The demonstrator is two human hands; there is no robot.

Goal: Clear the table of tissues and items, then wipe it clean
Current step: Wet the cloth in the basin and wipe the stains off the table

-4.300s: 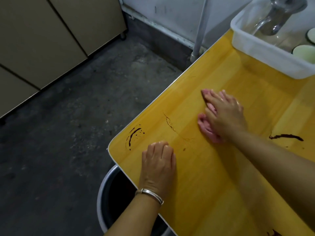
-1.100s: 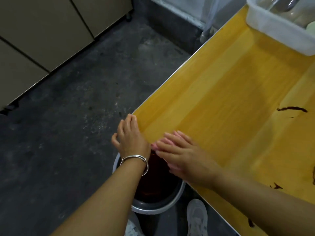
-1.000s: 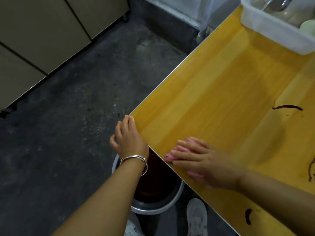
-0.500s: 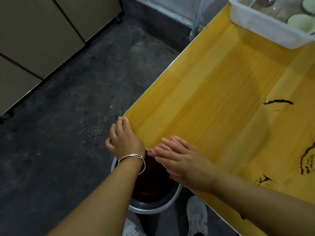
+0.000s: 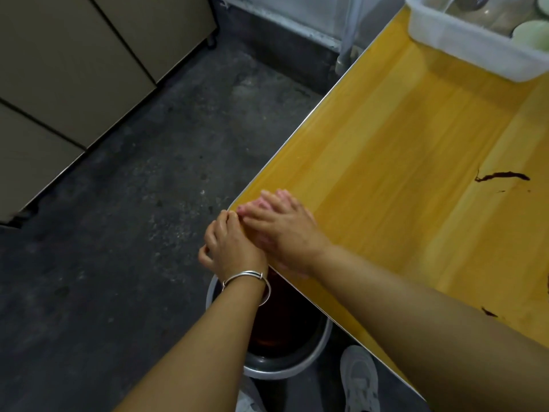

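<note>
The yellow wooden table (image 5: 395, 162) fills the right half of the view. My right hand (image 5: 286, 230) presses flat on a pink cloth (image 5: 261, 203) at the table's near left corner; only a strip of cloth shows past the fingers. My left hand (image 5: 230, 248), with a silver bangle on the wrist, sits cupped just off the table edge beside the right hand, fingers curled and touching the corner. Dark brown streaks (image 5: 502, 176) lie on the table to the right, with a smaller streak (image 5: 488, 312) near my right forearm.
A grey bucket (image 5: 285, 368) holding dark liquid stands on the floor under the table corner. A white plastic tub (image 5: 472, 46) with glassware and cups sits at the table's far end. Beige cabinets (image 5: 74, 69) line the left. My shoe (image 5: 361, 379) is beside the bucket.
My right hand has slid the pink cloth along the edge to the table's corner. My left hand moved in closer and now touches the right hand's fingers at the corner.
</note>
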